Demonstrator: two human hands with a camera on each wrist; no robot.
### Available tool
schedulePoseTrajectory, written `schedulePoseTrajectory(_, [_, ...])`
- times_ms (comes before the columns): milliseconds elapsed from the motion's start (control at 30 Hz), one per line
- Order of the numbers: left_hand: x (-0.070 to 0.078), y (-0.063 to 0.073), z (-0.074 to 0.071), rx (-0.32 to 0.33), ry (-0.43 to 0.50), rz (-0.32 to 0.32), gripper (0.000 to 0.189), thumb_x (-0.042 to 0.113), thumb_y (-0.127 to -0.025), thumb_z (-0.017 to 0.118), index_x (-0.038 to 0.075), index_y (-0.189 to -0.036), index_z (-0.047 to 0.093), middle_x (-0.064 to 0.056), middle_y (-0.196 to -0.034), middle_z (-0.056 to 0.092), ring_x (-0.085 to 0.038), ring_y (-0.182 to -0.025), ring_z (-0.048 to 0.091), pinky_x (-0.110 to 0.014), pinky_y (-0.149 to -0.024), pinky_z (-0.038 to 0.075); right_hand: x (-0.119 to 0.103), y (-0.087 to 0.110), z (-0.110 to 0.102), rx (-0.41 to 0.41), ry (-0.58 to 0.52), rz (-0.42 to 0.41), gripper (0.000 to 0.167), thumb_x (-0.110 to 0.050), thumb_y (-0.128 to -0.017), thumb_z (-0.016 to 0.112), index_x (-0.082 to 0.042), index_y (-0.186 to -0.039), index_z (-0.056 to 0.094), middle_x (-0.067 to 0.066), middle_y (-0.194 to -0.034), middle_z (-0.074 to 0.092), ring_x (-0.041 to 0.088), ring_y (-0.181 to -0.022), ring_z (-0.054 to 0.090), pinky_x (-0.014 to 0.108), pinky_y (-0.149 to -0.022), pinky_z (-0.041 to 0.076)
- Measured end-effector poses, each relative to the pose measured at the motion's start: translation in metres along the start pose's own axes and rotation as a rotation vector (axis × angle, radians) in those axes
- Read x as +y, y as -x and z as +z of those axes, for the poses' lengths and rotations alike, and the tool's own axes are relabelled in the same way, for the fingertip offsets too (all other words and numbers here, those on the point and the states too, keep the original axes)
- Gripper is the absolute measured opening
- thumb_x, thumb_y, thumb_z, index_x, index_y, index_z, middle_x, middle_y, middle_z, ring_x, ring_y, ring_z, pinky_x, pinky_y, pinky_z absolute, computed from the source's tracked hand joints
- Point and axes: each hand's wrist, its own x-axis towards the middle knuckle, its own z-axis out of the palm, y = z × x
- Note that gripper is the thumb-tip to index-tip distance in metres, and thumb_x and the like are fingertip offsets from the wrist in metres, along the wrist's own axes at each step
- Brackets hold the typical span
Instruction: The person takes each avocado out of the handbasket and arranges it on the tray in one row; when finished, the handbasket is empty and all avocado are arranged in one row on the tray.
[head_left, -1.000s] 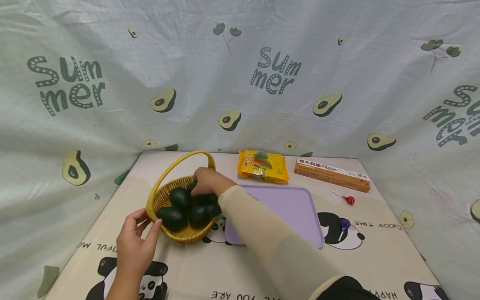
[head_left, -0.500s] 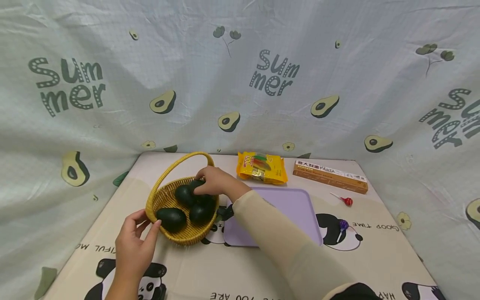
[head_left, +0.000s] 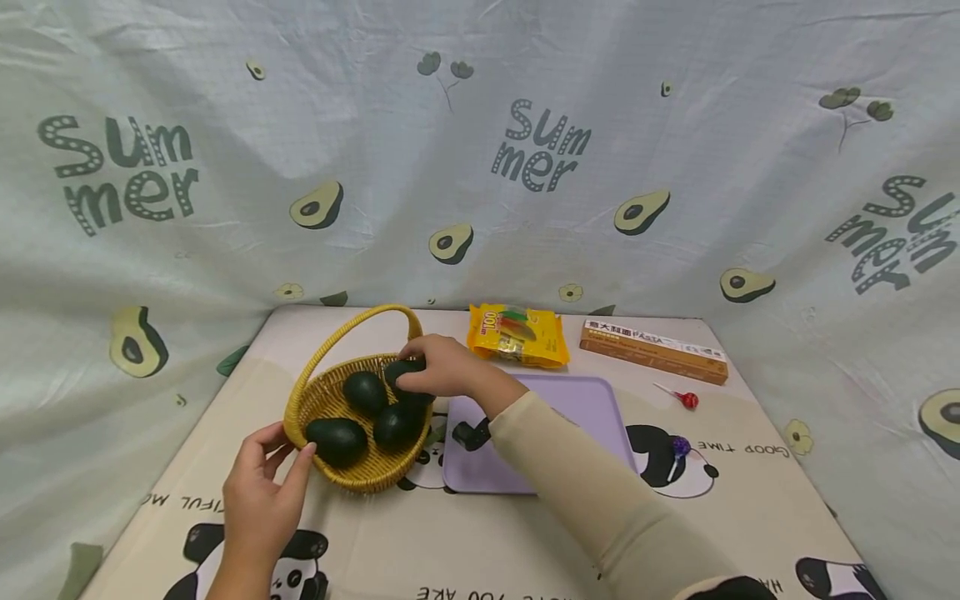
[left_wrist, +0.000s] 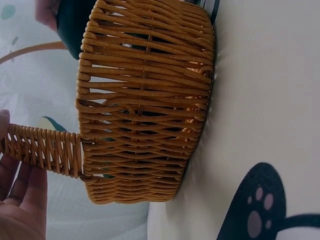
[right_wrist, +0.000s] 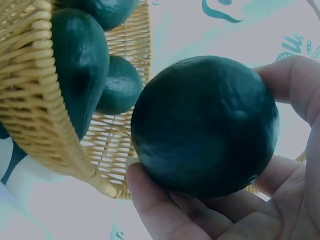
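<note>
A yellow wicker basket [head_left: 367,482] with a tall arched handle stands on the left of the table. Several dark green avocados [head_left: 337,442] lie inside it. My left hand [head_left: 262,492] pinches the foot of the handle at the near left rim; the left wrist view shows fingers and thumb on both sides of the woven handle [left_wrist: 45,150]. My right hand [head_left: 450,367] grips another avocado [right_wrist: 205,125] over the basket's far right side, fingers and thumb curled round it. In the left wrist view this avocado [left_wrist: 75,25] shows above the rim.
A lilac tray [head_left: 577,408] lies right of the basket, partly under my right forearm. Behind it are a yellow mango-picture packet [head_left: 517,336] and a long pasta box [head_left: 652,352]. A red lollipop [head_left: 688,400] and a purple lollipop [head_left: 680,447] lie farther right.
My right hand has shifted to the right within the basket area with the avocado in its grip, and the avocados have settled apart. The left hand keeps its hold on the handle.
</note>
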Motion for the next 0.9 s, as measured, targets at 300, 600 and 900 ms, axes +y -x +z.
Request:
schedulePoseTrajectory(300, [-0.002,0.000,0.000,0.000,0.012,0.008,0.047,-0.004,-0.086,0.078,-0.003,-0.128,0.057,-0.016,-0.124,0.063,-0.028,-0.117,0.063,0.000,-0.098,0.044,0.017,0.022,-0.003,0.070,-0.152,-0.015,0.039,-0.034,-0.097,0.060,-0.029,-0.136,0.064,-0.002,-0.136,0.063,0.020,-0.111,0.061,0.033,-0.085,0.060])
schedulePoseTrajectory(600, [-0.001,0.000,0.000,-0.002,-0.006,0.022,0.047,-0.006,-0.085,0.079,-0.004,-0.127,0.057,-0.014,-0.125,0.065,-0.014,-0.117,0.063,0.000,-0.098,0.045,0.029,0.038,-0.002,0.114,-0.256,0.007,0.031,-0.034,-0.099,0.062,-0.033,-0.129,0.070,-0.002,-0.138,0.064,0.018,-0.115,0.060,0.035,-0.095,0.059])
schedulePoseTrajectory(900, [-0.001,-0.001,-0.001,-0.007,0.005,0.018,0.047,-0.005,-0.085,0.079,-0.004,-0.126,0.057,-0.012,-0.125,0.065,-0.003,-0.116,0.060,0.000,-0.098,0.044,0.047,0.049,0.001,0.089,-0.260,0.057,0.069,-0.031,-0.078,0.088,-0.039,-0.140,0.057,0.003,-0.140,0.058,0.024,-0.112,0.061,0.038,-0.092,0.062])
